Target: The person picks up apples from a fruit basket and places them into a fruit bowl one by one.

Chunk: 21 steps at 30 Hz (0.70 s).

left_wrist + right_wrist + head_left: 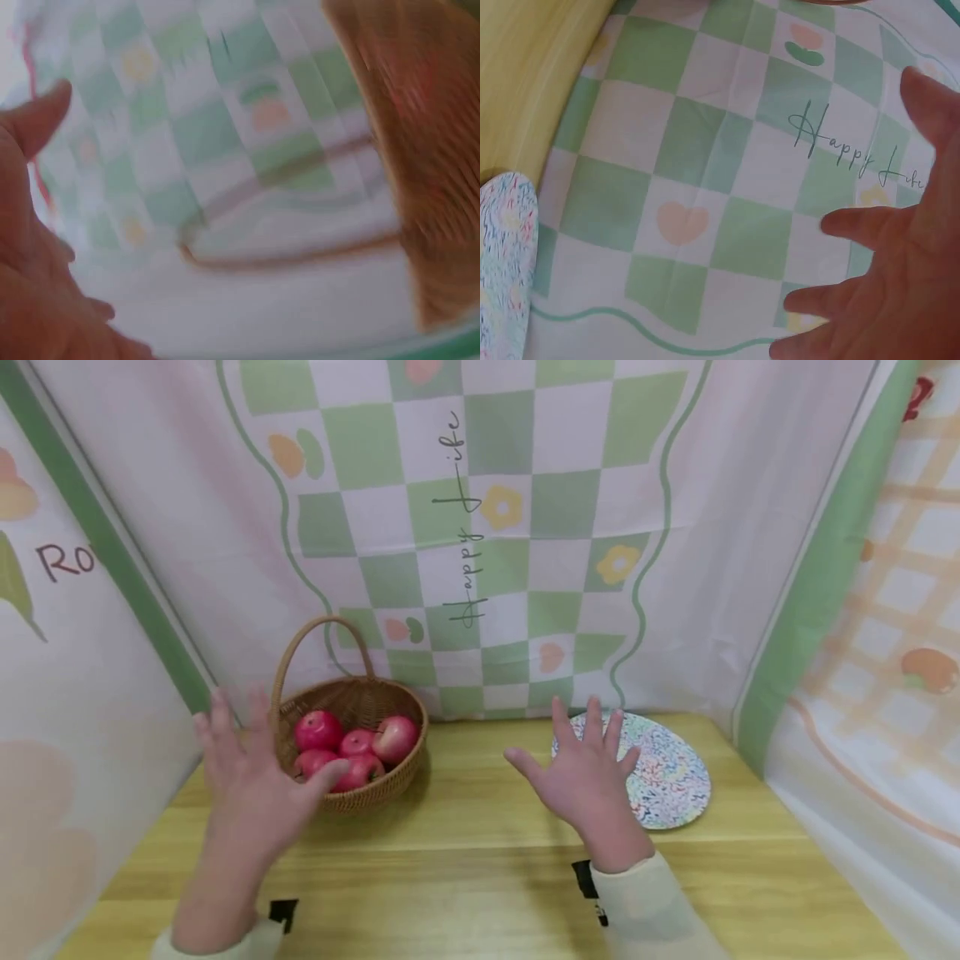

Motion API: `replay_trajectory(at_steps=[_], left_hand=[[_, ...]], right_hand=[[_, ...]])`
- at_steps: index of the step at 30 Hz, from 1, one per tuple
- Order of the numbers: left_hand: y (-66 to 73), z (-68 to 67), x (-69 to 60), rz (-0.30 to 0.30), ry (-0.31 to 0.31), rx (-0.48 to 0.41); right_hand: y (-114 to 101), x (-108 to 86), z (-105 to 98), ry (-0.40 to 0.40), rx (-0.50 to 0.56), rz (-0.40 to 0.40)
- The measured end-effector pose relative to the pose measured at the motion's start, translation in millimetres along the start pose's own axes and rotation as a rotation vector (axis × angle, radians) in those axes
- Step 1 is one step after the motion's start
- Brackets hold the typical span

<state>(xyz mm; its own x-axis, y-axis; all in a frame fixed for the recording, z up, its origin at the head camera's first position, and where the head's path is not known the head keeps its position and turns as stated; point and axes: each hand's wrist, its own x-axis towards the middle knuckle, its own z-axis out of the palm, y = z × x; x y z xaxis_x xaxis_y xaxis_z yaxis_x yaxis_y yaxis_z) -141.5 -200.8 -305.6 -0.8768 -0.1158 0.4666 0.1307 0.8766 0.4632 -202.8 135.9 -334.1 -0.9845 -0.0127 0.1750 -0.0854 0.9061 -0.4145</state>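
Both hands are raised over the table with fingers spread and nothing held. My left hand [251,789] is in front of a wicker basket [397,781] with an arched handle, overlapping its left side in the head view. Several red apples [396,740] lie inside the basket, partly hidden by the thumb. In the left wrist view the basket [442,172] appears blurred at the right. My right hand [588,781] is raised in front of a speckled multicolour oval plate [671,777] and hides its left part. The right wrist view shows the plate [506,262] at the left edge, apart from the fingers.
A wooden table [465,827] carries the basket at back left and the plate at back right. Black tape marks [283,913] lie near its front. A green-and-white checked cloth [502,560] hangs behind, and printed curtains [862,652] stand at the sides.
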Motion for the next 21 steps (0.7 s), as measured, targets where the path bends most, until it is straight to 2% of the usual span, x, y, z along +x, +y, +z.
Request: replay_trajectory(at_steps=[4, 7, 9, 12, 16, 19, 21], left_hand=[[-39.6, -1.9, 9.8, -0.149, -0.174, -0.144], [-63.3, 6.8, 13.6, -0.253, -0.285, -0.259], [-75.8, 14.3, 14.6, -0.321, -0.33, -0.338], [-90.8, 25.9, 15.8, -0.399, -0.345, -0.472], [-100.6, 39.2, 16.9, -0.481, -0.327, -0.657], [-103.6, 47.3, 16.5, -0.535, -0.327, -0.783], [-104.5, 52.4, 15.8, -0.565, -0.344, -0.898]], right_hand=[[-1, 7.1, 3, -0.02, 0.198, -0.091], [-6, 15.0, 2, -0.045, 0.412, -0.161], [-12, 20.9, 0, -0.058, 0.548, -0.202], [-23, 30.5, -4, -0.118, 0.784, -0.218], [-44, 43.3, -5, -0.226, 1.097, -0.203], [-60, 54.0, 0, -0.283, 1.244, -0.21], [-68, 61.1, 8, -0.322, 1.315, -0.203]])
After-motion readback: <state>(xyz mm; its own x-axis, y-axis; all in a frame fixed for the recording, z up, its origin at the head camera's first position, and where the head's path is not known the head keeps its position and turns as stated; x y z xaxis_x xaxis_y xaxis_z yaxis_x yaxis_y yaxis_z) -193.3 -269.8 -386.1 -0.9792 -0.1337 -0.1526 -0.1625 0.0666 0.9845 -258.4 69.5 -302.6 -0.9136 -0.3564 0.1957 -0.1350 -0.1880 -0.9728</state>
